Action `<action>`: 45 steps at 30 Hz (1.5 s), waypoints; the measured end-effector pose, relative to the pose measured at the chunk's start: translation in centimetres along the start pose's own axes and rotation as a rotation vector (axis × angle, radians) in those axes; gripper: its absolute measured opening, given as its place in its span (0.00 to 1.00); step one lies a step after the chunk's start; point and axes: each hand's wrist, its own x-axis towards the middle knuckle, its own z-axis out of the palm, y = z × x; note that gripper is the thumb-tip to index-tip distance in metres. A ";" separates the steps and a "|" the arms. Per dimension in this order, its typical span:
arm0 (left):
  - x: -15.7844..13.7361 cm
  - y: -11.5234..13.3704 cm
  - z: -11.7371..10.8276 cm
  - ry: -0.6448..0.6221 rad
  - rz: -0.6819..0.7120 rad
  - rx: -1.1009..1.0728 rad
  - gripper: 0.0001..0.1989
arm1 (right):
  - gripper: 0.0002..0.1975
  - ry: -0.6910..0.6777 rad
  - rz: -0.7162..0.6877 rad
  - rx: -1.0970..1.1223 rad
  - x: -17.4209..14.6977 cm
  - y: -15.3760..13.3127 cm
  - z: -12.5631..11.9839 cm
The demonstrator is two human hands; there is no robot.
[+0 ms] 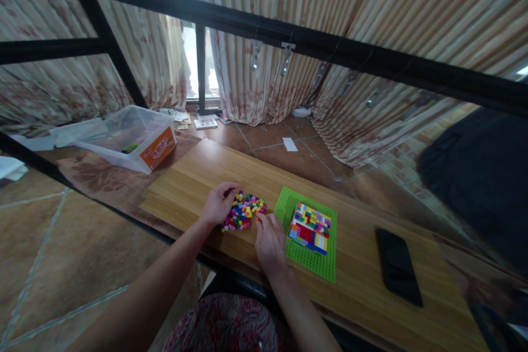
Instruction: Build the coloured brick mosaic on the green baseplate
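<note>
A loose pile of small coloured toy bricks (243, 213) lies on the wooden board between my two hands. My left hand (218, 205) rests along the pile's left side, fingers curved with the thumb and index finger apart, seemingly holding nothing. At the pile's right edge, my right hand (271, 241) has its fingers bent together; a speck of orange shows by the fingertips, too small to make out. Right of that hand lies a green studded baseplate (311, 268). On it sits a flat, multicoloured block of joined bricks (309, 229), with red, blue, white and yellow parts.
A black phone (399, 267) lies on the wooden board (355, 286) toward the right. Beyond the board's left end stands a clear plastic box (124, 132) with an orange label. A black metal rail (264, 27) crosses above, before curtains (256, 82).
</note>
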 end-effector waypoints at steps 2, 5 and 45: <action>0.0 0.2 0.0 -0.008 0.000 0.008 0.11 | 0.14 0.029 0.010 0.062 0.0 0.1 0.1; 0.0 0.2 -0.1 -0.009 0.007 0.015 0.11 | 0.15 0.067 0.012 0.132 0.0 0.1 0.2; -0.1 0.1 0.0 -0.002 0.010 0.013 0.11 | 0.19 0.034 -0.037 -0.012 -0.4 0.3 1.0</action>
